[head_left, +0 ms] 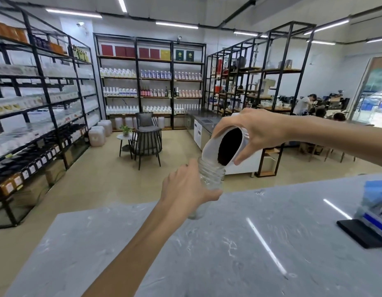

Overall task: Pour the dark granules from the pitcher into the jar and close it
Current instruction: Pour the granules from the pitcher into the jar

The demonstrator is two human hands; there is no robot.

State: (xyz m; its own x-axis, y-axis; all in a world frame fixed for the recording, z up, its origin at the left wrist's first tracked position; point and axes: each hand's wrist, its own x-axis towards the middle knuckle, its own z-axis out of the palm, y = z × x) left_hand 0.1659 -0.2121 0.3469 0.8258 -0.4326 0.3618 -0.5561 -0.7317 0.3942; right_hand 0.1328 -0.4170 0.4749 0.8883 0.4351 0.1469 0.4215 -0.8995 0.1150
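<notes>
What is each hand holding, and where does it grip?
The left hand wraps the clear jar around its body. The right hand grips the tilted white pitcher around its wall near the rim.

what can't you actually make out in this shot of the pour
- Jar fill level, head view: the left hand covers its body.
- Jar lid: not seen anywhere.
- Pitcher handle: the right hand covers it.
- Blue package: blurred, cut by the right edge.

White pitcher [211,150], black granules [229,146], clear jar [211,174], grey-veined marble counter [228,243].
</notes>
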